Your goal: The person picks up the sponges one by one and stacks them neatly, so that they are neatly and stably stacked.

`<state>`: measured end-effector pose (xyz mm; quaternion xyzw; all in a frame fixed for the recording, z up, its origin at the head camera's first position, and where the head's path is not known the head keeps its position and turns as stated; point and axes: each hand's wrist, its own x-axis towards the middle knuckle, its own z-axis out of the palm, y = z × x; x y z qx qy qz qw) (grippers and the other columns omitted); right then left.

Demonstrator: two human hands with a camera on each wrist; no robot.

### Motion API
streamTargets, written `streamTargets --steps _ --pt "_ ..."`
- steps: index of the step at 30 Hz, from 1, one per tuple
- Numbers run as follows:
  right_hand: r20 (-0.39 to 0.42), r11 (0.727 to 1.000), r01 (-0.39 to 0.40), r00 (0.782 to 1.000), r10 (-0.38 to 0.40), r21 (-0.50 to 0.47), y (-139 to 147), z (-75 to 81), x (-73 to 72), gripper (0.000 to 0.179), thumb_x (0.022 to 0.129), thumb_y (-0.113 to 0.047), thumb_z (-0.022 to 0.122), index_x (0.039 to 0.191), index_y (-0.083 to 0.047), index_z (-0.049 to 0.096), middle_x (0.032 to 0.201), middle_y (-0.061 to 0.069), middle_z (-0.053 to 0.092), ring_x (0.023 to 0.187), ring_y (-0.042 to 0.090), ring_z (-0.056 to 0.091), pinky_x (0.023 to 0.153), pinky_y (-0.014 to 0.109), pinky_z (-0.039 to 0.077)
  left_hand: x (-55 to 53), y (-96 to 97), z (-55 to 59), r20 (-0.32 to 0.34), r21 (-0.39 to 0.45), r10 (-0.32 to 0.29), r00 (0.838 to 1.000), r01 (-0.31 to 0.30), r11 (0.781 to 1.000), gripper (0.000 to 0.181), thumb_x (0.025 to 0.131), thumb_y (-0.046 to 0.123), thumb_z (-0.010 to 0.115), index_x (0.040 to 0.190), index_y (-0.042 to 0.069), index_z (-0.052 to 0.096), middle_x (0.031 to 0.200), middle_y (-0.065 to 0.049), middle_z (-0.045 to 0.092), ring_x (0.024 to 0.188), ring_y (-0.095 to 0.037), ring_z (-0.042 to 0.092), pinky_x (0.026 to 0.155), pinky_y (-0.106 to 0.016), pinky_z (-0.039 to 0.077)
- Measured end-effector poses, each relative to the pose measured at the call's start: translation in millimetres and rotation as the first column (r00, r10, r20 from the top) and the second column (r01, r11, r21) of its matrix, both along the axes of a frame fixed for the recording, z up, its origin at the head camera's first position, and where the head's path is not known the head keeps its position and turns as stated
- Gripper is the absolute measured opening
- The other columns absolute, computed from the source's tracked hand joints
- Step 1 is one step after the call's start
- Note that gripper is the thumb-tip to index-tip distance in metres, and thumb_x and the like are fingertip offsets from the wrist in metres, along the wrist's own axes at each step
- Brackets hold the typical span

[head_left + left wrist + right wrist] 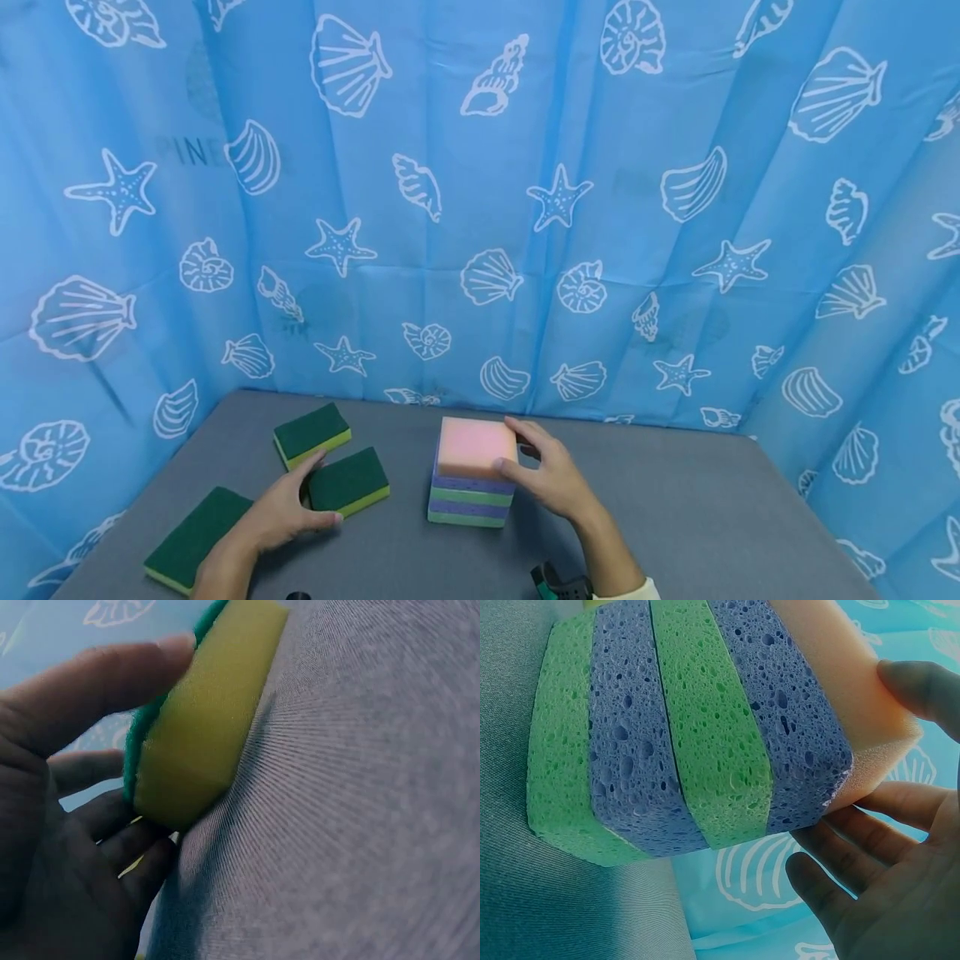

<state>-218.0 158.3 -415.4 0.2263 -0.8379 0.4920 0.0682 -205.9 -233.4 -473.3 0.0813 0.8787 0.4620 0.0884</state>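
Note:
My left hand spans the left end of a scouring sponge with a dark green top and yellow foam. Its thumb is at the near edge and its fingers at the far side, while the sponge lies on the table. In the left wrist view, the thumb overlaps the green layer's edge. To the right stands a stack of alternating green and purple sponges, topped by a peach-orange foam sponge. My right hand holds that top sponge, thumb on the near side and fingers round the far right edge.
Two more green-and-yellow scouring sponges lie on the grey table: one behind the left hand, another beside the left forearm. A blue shell-print curtain hangs round the table's back and sides. A dark strap shows by the right wrist.

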Motion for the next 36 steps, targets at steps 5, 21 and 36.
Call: streamTargets --steps 5,21,36 --pt "-0.001 1.000 0.000 1.000 0.000 0.010 0 1.7 0.9 0.059 0.089 -0.025 0.072 0.139 -0.001 0.050 0.133 0.012 0.053 0.116 0.026 0.054 0.095 0.049 0.043 0.2 -1.1 1.2 -0.008 0.018 0.031 0.999 -0.031 0.999 0.095 0.079 0.030 0.081 0.147 -0.009 0.026 0.141 -0.034 0.035 0.126 -0.051 0.036 0.095 -0.059 0.036" --pt "0.010 1.000 0.005 1.000 -0.005 -0.005 -1 0.5 0.5 0.059 0.088 -0.022 0.072 0.139 -0.001 0.050 0.133 0.011 0.053 0.116 0.026 0.053 0.096 0.049 0.043 3.4 3.2 6.2 -0.111 -0.028 0.153 0.982 -0.157 0.987 0.084 0.079 0.042 0.079 0.143 0.001 0.043 0.139 -0.027 0.042 0.117 -0.044 0.048 0.086 -0.054 0.045" --pt "0.012 1.000 0.015 1.000 -0.014 -0.004 -1 -0.9 0.4 0.059 0.088 -0.020 0.072 0.139 0.000 0.050 0.133 0.013 0.053 0.116 0.028 0.053 0.096 0.049 0.043 6.8 14.4 18.0 -0.122 0.138 0.229 0.966 -0.212 0.967 0.084 0.084 0.039 0.075 0.148 0.004 0.034 0.136 -0.030 0.044 0.120 -0.043 0.049 0.096 -0.044 0.043"
